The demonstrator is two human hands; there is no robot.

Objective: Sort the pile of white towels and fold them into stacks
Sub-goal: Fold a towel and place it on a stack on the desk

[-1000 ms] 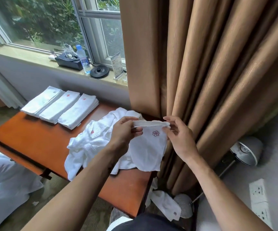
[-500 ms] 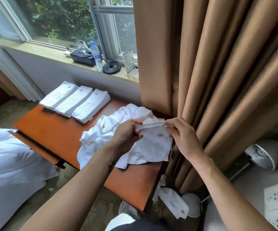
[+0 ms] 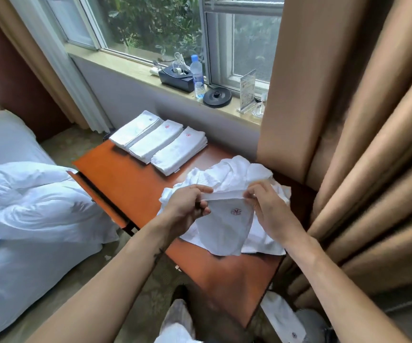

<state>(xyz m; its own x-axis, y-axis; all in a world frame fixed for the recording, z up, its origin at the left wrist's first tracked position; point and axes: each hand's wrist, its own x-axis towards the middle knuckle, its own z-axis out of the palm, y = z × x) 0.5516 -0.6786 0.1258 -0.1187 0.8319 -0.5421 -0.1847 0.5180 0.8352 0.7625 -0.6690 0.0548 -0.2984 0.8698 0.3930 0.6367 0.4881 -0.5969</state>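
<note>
Your left grip and right grip both pinch the top edge of one towel above the desk | behind it, loose pile not yet folded | far end: three folded stacks done.

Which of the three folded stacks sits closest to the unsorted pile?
The rightmost stack, its corner almost reaching the loose pile; the middle stack and left stack lie farther off toward the bed.

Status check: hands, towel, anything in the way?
Both busy: left hand and right hand pinch top edge of one towel, held over the pile. Three folded stacks beyond. Nothing blocking them.
</note>
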